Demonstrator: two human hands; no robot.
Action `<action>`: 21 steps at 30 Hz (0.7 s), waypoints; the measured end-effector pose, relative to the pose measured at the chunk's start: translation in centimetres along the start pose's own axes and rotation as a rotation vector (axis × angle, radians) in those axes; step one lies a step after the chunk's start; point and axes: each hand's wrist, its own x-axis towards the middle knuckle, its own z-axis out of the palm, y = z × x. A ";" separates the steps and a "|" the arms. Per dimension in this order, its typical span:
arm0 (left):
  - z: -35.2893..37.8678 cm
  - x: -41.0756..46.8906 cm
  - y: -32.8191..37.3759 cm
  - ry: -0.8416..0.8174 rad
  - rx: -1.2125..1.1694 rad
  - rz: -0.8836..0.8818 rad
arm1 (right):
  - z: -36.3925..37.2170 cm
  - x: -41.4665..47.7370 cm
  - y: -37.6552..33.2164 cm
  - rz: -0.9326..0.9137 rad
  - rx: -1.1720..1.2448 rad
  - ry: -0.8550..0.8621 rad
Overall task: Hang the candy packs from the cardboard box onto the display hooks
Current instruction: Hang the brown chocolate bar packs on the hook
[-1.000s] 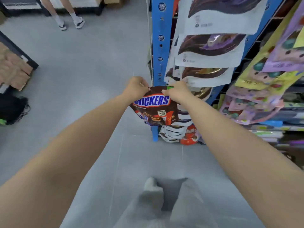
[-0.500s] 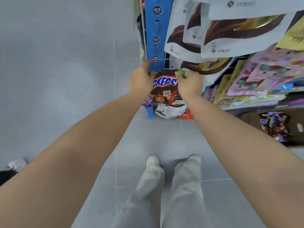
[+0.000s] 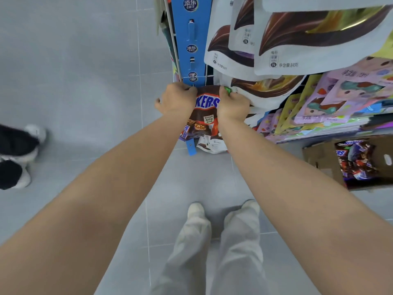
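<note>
left hand (image 3: 176, 99) and right hand (image 3: 232, 103) pinch the glossy brown snickers candy pack (image 3: 204, 116), now nearer the blue upright (image 3: 191, 39) beyond them (hook hidden); hanging looks close.

Grey floor (image 3: 89, 77) of large tiles with thin pale joints, evenly lit, a soft sheen left of centre. A blue post (image 3: 191, 28) (round printed logos down its face) stands on it, top centre. At far left, blurred, perhaps someone's dark-and-white shoes (image 3: 17, 145).
</note>
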 end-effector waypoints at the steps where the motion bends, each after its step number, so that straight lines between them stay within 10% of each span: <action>1: -0.1 0.1 0.2 -0.006 -0.013 -0.030 | 0.1 -0.1 0.1 -0.002 0.033 0.015; 21: 0.2 -0.6 -2.8 0.062 0.340 0.244 | 0.9 1.9 0.2 0.310 0.059 -0.187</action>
